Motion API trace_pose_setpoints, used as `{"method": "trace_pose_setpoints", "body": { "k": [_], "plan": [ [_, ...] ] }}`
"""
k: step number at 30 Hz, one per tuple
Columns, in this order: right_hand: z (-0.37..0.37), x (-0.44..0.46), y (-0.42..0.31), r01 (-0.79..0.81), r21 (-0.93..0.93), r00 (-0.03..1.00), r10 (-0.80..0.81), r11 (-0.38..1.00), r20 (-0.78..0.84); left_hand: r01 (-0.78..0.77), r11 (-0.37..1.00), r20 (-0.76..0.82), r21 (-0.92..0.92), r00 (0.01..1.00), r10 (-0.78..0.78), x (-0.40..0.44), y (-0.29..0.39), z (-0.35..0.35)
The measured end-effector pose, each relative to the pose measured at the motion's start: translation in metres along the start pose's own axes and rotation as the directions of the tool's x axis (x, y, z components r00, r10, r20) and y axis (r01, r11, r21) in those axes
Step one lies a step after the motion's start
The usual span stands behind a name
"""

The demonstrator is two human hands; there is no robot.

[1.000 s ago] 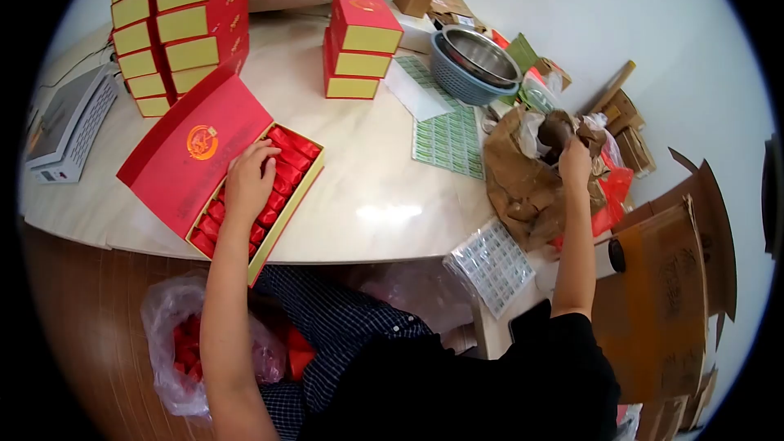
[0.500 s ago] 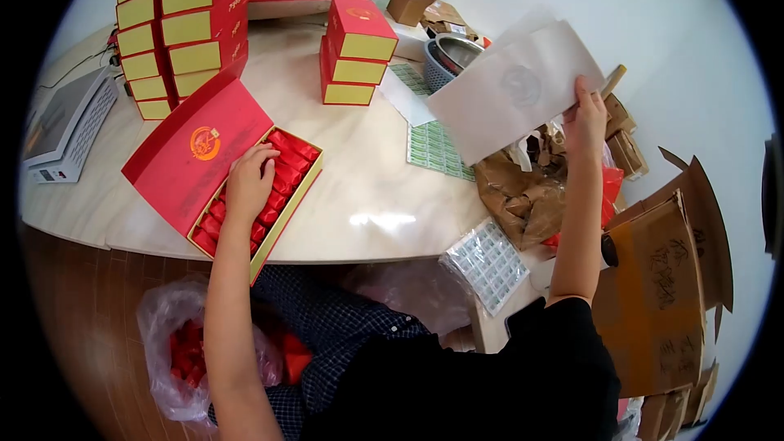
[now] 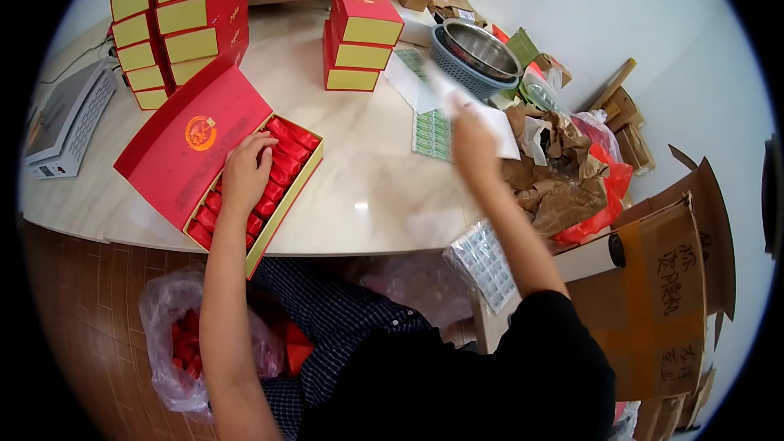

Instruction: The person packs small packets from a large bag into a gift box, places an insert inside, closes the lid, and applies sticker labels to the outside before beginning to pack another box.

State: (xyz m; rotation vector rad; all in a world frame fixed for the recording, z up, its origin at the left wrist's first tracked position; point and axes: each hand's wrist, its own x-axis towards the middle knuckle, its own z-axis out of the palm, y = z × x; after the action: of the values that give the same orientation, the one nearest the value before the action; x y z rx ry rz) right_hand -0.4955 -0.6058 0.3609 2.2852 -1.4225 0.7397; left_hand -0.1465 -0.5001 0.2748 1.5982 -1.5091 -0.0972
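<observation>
The left grip lies over the open red box, its fingers loosely bent on the red packets inside; a gap shows between thumb and fingers, so it looks released, grasping nothing visible. The box sits tilted at the tabletop's near edge, with its raised lid to the left of that grip, showing a round orange emblem. The right grip, blurred, is clenched on a white sheet, also blurred, well to the right of the box. The sheet passes over part of the green label sheets, which lie just left of the right grip. Beyond this grip, a metal bowl rests in a blue basket; to its right is crumpled brown paper, and nearer the person lies a plastic-wrapped packet. Beyond and between both grips stand three closed boxes, stacked up. A taller stack of boxes rises beyond the left grip, with a grey-white device farther left. Below the left grip, off the tabletop, a clear bag holds red pieces.
</observation>
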Motion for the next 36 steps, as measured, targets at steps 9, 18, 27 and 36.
{"method": "trace_pose_setpoints", "body": {
  "k": [9,18,27,36],
  "plan": [
    [0.105,-0.087,-0.057,0.241,-0.035,0.955,-0.231,0.97,0.188,0.016,0.999,0.005,0.035,1.0,-0.016,0.002,0.005,-0.002],
    [0.092,-0.072,-0.056,0.2,0.072,0.956,-0.21,0.977,0.206,-0.012,1.0,-0.013,0.008,1.0,0.012,0.002,0.003,0.0],
    [0.142,0.008,0.034,0.041,0.221,0.947,-0.108,0.974,0.301,-0.007,0.999,0.031,0.053,1.0,0.005,0.001,0.003,-0.002],
    [0.136,0.026,0.04,-0.089,0.336,0.875,-0.088,0.938,0.477,-0.132,0.897,0.261,0.421,0.965,0.019,-0.003,0.016,-0.002]
  ]
}}
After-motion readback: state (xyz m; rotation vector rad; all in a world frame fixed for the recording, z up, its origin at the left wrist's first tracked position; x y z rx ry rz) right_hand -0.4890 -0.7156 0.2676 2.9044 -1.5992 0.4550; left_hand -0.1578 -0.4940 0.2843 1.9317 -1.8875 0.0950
